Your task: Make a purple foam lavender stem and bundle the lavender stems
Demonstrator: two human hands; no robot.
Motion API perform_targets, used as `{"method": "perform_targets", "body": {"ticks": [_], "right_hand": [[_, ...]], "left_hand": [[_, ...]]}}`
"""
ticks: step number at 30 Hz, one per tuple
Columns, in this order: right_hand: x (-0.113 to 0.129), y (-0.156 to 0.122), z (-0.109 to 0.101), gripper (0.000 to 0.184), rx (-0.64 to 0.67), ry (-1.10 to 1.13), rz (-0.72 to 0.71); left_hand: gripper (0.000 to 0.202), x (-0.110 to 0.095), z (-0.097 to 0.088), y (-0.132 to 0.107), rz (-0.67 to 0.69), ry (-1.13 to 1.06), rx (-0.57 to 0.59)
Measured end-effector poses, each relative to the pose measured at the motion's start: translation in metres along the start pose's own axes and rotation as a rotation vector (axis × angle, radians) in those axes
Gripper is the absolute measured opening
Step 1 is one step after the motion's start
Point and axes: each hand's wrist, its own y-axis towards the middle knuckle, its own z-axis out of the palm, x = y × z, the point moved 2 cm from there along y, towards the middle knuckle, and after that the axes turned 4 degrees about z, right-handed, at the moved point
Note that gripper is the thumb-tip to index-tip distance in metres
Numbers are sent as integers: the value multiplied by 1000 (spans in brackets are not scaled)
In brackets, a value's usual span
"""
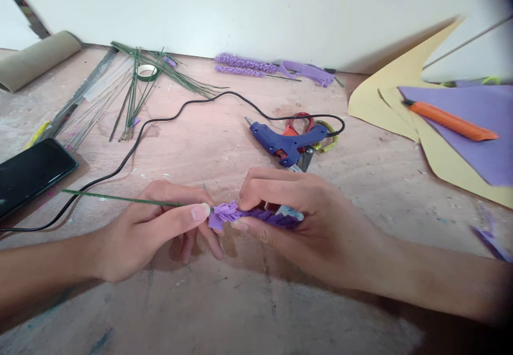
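Between my two hands lies a handmade purple flower spike [226, 213] on a thin green wire stem [120, 199]. My left hand [172, 216] pinches the stem just below the purple part, thumb on top, and the stem's free end points left. The thumb and fingertips of my right hand [292, 210] are closed around the darker, ruffled part of the spike. A small whitish-blue piece [290, 213] shows beneath the right fingers; I cannot make out what it is. Part of the spike is hidden by the right hand.
Beyond my hands lie a blue glue gun [280, 141] with its black cord [176, 117], and scissors [300, 124]. Green wires [132, 93], a tape roll [147, 72] and purple flower spikes [244, 64] lie farther back. A phone [36, 173] is left, an orange cutter [452, 121] right.
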Motion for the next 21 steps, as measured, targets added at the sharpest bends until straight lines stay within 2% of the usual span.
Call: {"method": "perform_targets", "body": {"ticks": [9, 15, 21], "right_hand": [[1, 1, 2, 15, 26, 39, -3], [1, 1, 8, 19, 19, -3, 0], [-1, -1, 12, 20, 32, -103, 19]], "left_hand": [[33, -3, 3, 3, -11, 91, -12], [39, -4, 7, 7, -64, 197, -71], [33, -4, 10, 7, -154, 92, -108]]}}
